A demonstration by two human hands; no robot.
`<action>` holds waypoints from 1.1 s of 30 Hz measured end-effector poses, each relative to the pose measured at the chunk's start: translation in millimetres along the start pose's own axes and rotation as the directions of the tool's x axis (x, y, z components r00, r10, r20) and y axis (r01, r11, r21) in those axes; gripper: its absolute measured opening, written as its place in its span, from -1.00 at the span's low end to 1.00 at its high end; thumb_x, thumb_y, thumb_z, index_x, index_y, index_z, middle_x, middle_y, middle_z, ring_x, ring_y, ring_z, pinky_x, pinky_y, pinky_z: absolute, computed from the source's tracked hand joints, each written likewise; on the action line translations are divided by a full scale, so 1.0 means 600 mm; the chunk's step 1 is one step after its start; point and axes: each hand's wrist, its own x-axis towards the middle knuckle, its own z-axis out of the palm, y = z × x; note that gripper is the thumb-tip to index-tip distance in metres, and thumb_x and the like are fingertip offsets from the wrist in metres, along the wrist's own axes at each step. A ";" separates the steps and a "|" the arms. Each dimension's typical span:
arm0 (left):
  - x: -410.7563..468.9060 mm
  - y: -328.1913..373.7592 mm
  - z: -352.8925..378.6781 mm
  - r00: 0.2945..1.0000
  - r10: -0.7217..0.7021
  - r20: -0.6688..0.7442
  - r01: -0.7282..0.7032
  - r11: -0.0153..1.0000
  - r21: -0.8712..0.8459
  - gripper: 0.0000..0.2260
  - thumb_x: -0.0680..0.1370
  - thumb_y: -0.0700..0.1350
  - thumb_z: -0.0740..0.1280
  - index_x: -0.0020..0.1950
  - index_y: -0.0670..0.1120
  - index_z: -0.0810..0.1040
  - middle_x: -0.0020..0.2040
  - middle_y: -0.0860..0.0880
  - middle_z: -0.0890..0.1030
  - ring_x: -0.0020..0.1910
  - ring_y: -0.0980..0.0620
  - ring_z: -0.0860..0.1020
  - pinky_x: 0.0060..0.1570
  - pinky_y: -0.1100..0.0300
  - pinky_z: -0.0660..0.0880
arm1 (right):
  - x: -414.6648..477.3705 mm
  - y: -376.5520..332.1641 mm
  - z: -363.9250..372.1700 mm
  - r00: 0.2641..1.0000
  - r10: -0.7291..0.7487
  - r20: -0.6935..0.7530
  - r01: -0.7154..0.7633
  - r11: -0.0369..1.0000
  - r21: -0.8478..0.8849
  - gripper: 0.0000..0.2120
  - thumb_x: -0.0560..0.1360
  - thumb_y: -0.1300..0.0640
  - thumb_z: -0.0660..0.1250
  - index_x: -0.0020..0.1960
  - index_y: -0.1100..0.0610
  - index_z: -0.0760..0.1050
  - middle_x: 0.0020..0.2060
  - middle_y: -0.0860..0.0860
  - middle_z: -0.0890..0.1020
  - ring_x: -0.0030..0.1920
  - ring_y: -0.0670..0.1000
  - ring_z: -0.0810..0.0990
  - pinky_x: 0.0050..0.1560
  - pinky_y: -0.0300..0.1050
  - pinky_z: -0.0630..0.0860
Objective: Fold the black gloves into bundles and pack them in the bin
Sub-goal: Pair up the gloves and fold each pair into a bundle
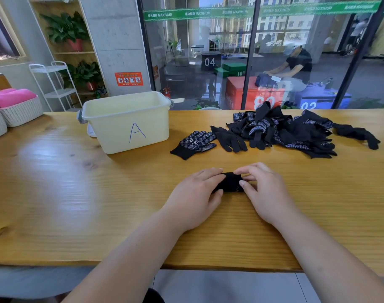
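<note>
Both the left grip (195,200) and right grip (267,193) curl closed around a glove bundle (229,182) on the near desk (77,193), so folding seems nearly done; next, it should need lifting far left into the bin (121,136), leaving the pile (285,132) far right.

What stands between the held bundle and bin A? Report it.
Nothing tall. The left hand and right hand hold the bundle on the table; the bin stands beyond, leftward. One flat glove lies near that line, by the bin's right side; a lifted carry should clear it.
</note>
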 end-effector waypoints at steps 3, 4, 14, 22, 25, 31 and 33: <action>-0.003 -0.001 -0.006 0.992 -0.015 0.123 0.013 1.000 0.020 -0.49 0.74 0.08 0.20 0.69 -0.02 0.30 0.69 0.06 0.26 0.69 0.14 0.13 0.64 0.16 0.14 | -0.001 0.004 -0.008 0.998 -0.061 0.004 0.061 0.998 -0.021 -0.68 0.65 0.24 0.38 0.30 -0.10 0.62 0.21 -0.28 0.52 0.20 -0.20 0.57 0.18 -0.19 0.59; -0.003 -0.002 -0.008 0.989 -0.015 0.146 0.012 1.000 0.024 -0.47 0.75 0.09 0.18 0.70 -0.02 0.26 0.71 0.07 0.23 0.69 0.15 0.09 0.65 0.18 0.09 | -0.002 0.007 -0.012 0.997 -0.078 0.010 0.078 0.996 -0.048 -0.68 0.65 0.20 0.39 0.31 -0.12 0.61 0.21 -0.29 0.51 0.20 -0.19 0.56 0.17 -0.20 0.58; -0.005 -0.010 -0.011 0.965 -0.006 0.261 -0.011 0.998 0.064 -0.39 0.75 0.18 0.12 0.75 -0.02 0.09 0.75 0.08 0.04 0.71 0.19 -0.09 0.68 0.13 0.01 | -0.001 0.014 -0.015 0.992 -0.129 -0.011 0.126 0.984 -0.125 -0.75 0.64 0.13 0.41 0.27 -0.11 0.64 0.08 -0.25 0.59 0.11 -0.19 0.55 0.14 -0.13 0.54; -0.005 -0.017 -0.013 0.913 0.014 0.407 -0.040 0.998 0.056 -0.30 0.75 0.29 0.00 0.76 -0.04 -0.14 0.75 0.06 -0.20 0.68 0.21 -0.30 0.69 0.10 -0.14 | 0.002 -0.006 -0.003 0.893 -0.083 0.442 0.248 0.911 -0.331 -0.41 0.75 -0.22 -0.06 0.74 -0.14 -0.06 0.69 -0.29 -0.07 0.68 -0.17 -0.24 0.69 0.03 0.00; -0.003 -0.027 -0.023 0.906 0.027 0.423 -0.050 0.998 0.043 -0.34 0.76 0.24 0.02 0.76 -0.03 -0.09 0.75 0.07 -0.13 0.69 0.21 -0.23 0.70 0.09 -0.09 | 0.001 -0.008 0.001 0.883 -0.070 0.464 0.237 0.919 -0.313 -0.42 0.75 -0.23 -0.08 0.73 -0.15 -0.06 0.68 -0.30 -0.06 0.68 -0.17 -0.24 0.70 0.07 -0.03; -0.015 -0.059 -0.048 0.947 -0.006 0.322 0.010 1.000 -0.010 -0.49 0.78 0.12 0.06 0.72 0.03 0.22 0.73 0.13 0.12 0.69 0.24 -0.04 0.68 0.10 0.03 | 0.010 -0.019 0.008 0.905 -0.126 0.406 0.204 0.967 -0.153 -0.56 0.78 -0.05 0.03 0.64 -0.14 0.31 0.59 -0.28 0.33 0.63 -0.18 0.13 0.66 0.00 0.12; -0.029 -0.075 -0.055 0.957 -0.035 0.287 0.034 0.999 0.010 -0.51 0.77 0.12 0.06 0.71 0.07 0.26 0.72 0.15 0.14 0.69 0.23 -0.01 0.68 0.07 0.08 | 0.014 -0.033 0.012 0.894 -0.143 0.425 0.221 0.965 -0.142 -0.58 0.78 -0.01 0.06 0.61 -0.13 0.38 0.54 -0.26 0.39 0.58 -0.21 0.22 0.62 -0.10 0.16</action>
